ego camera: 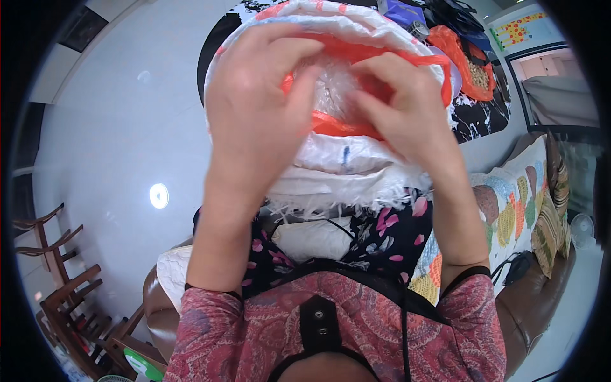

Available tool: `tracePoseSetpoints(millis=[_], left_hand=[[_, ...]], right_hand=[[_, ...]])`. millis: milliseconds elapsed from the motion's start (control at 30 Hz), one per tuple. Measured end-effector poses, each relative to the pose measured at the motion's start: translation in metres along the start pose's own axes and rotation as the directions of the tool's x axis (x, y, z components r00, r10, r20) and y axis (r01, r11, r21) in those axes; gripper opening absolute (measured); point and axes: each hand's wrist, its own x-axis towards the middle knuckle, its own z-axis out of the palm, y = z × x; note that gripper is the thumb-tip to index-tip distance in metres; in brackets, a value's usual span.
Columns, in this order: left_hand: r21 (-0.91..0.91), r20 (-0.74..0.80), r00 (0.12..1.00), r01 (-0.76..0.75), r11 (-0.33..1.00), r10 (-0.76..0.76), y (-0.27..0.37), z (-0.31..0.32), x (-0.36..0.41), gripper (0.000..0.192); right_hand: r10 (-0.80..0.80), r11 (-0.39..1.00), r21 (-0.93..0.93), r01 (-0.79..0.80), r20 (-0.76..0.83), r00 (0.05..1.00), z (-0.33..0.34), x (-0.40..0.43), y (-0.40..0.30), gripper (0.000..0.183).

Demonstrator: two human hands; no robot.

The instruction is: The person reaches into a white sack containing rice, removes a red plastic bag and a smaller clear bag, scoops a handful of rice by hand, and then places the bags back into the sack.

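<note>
A white woven sack [351, 152] with rolled-down sides and a frayed edge stands before me, against my knees. An orange-red plastic bag [341, 125] lines its mouth. Deep inside that bag sits crumpled clear plastic [332, 86]; what it contains is hard to make out. My left hand [255, 90] reaches over the sack's left side, thumb and fingers curled at the clear plastic. From the right, my right hand [410, 102] curls its thumb and forefinger towards the same plastic. Motion blurs both hands, so I cannot tell whether either one grips it.
Behind the sack is a black-and-white marble-patterned table [496, 114]. It carries an orange bag [441, 40] of small tan pieces [479, 76], a can [418, 30] and a purple box [402, 13]. A brown leather sofa [530, 313] with a patterned cover [513, 200] extends right. Wooden chairs [59, 248] stand left.
</note>
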Motion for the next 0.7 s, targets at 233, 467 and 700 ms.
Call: tracePoseSetpoints(millis=[233,467,700], left_hand=[[-0.121,0.254,0.943,0.251,0.961,-0.214,-0.025,0.04,-0.033,0.025],[-0.155,0.319,0.916,0.302,0.941,-0.242,-0.031,0.039,-0.036,0.036],[-0.157,0.204,0.953,0.257,0.954,-0.224,-0.03,0.044,-0.035,0.034]], right_hand=[[0.134,0.964,-0.237,-0.122,0.037,0.99,0.025,-0.002,0.004,0.015],[0.369,0.762,0.538,-0.36,0.097,0.925,0.032,-0.009,0.021,0.016],[0.225,0.548,0.814,-0.192,0.077,0.971,0.025,-0.013,0.008,0.014]])
